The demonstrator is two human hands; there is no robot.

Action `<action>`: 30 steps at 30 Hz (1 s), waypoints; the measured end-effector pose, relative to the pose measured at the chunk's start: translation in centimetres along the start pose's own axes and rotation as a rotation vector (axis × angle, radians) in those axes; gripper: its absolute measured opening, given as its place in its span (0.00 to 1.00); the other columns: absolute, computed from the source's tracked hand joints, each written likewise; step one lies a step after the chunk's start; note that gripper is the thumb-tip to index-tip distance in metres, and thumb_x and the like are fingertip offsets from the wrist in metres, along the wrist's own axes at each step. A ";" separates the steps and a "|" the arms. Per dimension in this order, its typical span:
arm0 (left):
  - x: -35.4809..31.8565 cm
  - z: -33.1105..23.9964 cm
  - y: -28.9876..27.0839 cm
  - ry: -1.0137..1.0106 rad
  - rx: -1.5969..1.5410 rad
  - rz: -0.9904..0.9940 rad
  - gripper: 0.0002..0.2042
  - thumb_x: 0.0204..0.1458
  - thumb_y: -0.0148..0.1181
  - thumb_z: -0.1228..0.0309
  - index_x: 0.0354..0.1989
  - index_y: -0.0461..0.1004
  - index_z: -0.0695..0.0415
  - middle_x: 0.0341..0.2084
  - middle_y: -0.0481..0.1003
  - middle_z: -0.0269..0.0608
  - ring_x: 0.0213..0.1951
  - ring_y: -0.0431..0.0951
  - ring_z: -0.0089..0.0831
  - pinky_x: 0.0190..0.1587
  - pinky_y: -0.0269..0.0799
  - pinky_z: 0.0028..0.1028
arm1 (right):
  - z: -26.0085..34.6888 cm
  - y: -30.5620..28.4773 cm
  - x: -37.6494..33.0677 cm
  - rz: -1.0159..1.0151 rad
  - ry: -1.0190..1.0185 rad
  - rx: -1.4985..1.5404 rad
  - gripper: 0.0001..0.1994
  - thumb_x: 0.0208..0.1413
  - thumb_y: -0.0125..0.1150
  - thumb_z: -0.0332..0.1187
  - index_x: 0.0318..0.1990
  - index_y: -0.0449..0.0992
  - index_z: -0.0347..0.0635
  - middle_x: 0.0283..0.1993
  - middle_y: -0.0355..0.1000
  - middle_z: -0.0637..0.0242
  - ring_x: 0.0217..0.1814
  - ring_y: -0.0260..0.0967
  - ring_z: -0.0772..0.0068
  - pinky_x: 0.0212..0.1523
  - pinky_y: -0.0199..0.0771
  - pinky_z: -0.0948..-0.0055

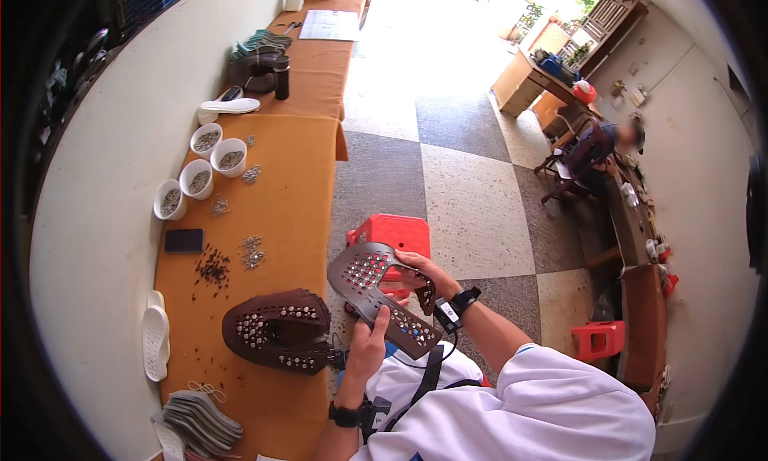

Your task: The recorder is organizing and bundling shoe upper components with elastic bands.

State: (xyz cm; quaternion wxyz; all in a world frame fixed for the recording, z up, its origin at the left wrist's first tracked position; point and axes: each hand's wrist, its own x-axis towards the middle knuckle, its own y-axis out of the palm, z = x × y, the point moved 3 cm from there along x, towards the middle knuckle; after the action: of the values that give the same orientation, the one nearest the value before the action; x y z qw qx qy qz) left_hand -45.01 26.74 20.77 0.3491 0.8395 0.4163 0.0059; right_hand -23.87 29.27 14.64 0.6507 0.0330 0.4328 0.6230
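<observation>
Over the table's right edge I hold up a dark brown U-shaped shoe upper [353, 278], punched with many holes and partly filled with shiny studs. My left hand [368, 350] grips its near arm, thumb on top. Around the far arm, my right hand [422, 274] is closed, its fingers partly hidden by the piece. A pile of similar brown uppers [298, 358], the top one set with rows of studs, lies on the table left of my hands.
White cups [196, 179] of studs, loose studs [252, 253], dark bits [213, 266] and a phone [184, 240] lie on the orange-covered table [296, 189]. White soles [155, 341] lean by the wall. Beyond are a red stool [404, 230] and a seated person [616, 137].
</observation>
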 end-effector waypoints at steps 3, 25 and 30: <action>0.3 -0.3 0.6 0.010 0.046 0.019 0.19 0.72 0.45 0.63 0.59 0.70 0.68 0.52 0.79 0.45 0.52 0.78 0.26 0.59 0.70 0.27 | -0.9 0.1 -0.6 -0.019 0.039 0.074 0.13 0.73 0.50 0.45 0.41 0.74 0.47 0.17 0.61 0.83 0.11 0.53 0.90 0.10 0.49 0.85; -10.9 4.4 -15.4 0.151 -0.152 -0.763 0.14 0.68 0.54 0.65 0.48 0.77 0.66 0.40 0.83 0.40 0.39 0.81 0.23 0.44 0.76 0.24 | -9.2 14.8 13.6 0.307 -0.366 -1.111 0.20 0.69 0.57 0.43 0.48 0.78 0.30 0.40 0.80 0.59 0.42 0.74 0.73 0.45 0.73 0.71; -10.4 9.4 -22.0 0.168 -0.369 -0.795 0.13 0.68 0.54 0.66 0.53 0.72 0.62 0.44 0.80 0.43 0.45 0.82 0.34 0.49 0.80 0.35 | -13.5 16.7 18.4 0.289 -0.391 -1.320 0.19 0.65 0.61 0.43 0.44 0.80 0.31 0.39 0.79 0.44 0.42 0.78 0.50 0.43 0.75 0.60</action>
State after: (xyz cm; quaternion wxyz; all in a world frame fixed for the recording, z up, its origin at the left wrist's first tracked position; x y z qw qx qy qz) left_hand -64.25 22.95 3.57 0.4331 0.5346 0.7256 0.0134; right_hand -47.82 41.72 6.36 0.5113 -0.2004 -0.1693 0.8184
